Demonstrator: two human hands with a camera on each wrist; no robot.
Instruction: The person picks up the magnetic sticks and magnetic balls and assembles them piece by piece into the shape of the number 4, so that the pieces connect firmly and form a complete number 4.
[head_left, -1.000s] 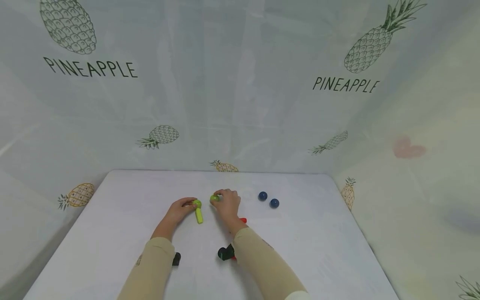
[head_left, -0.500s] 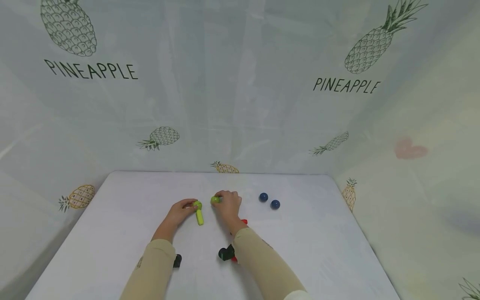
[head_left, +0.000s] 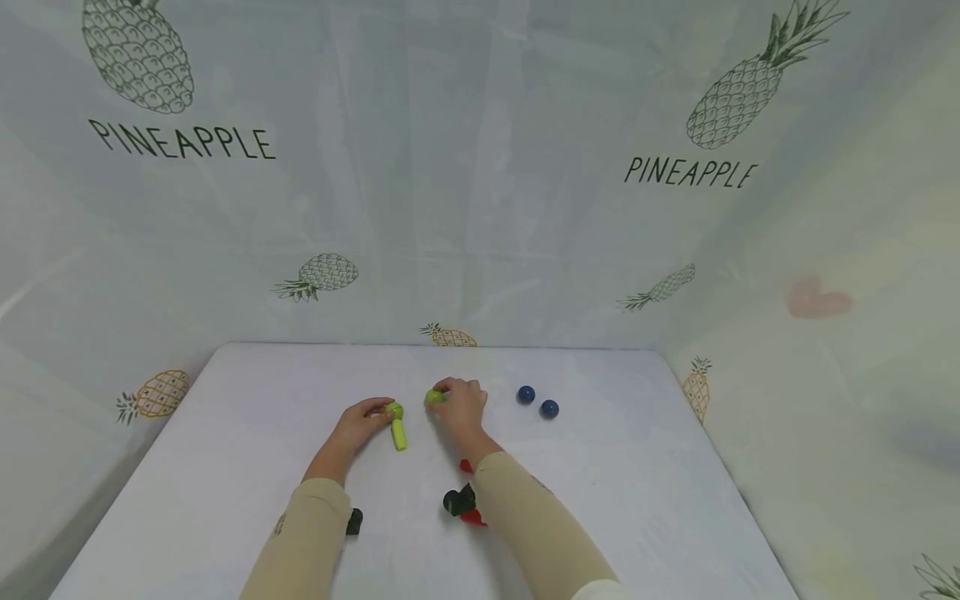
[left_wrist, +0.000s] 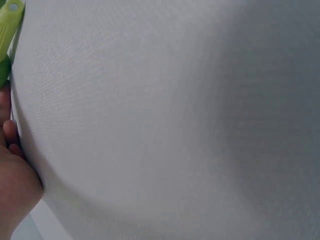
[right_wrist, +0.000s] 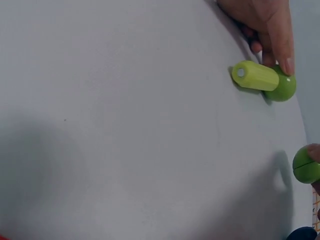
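My left hand (head_left: pixel 358 423) pinches a green ball (head_left: pixel 394 408) between thumb and fingertips. A yellow-green magnetic stick (head_left: pixel 398 435) meets that ball and points toward me on the table. In the right wrist view, the stick (right_wrist: pixel 254 76) shows a small silver disc at its free end, and a thumb presses the ball (right_wrist: pixel 284 91). To the right, my right hand (head_left: pixel 462 407) holds a second green ball (head_left: pixel 433 397) by its fingertips, apart from the first. In the left wrist view only part of the stick (left_wrist: pixel 8 26) and the hand's edge appear.
Two dark blue balls (head_left: pixel 527 395) lie right of my right hand. Near the right sleeve are a dark green piece (head_left: pixel 461 500) and red pieces (head_left: pixel 472 517), partly covered. Another dark piece (head_left: pixel 355 522) peeks out beside the left sleeve. A pineapple-print cloth hangs behind the white table (head_left: pixel 637 467).
My right hand and its green ball have shifted slightly right. The dark green piece by the right sleeve has shifted a little right too, and different red parts show. My left hand stays put.
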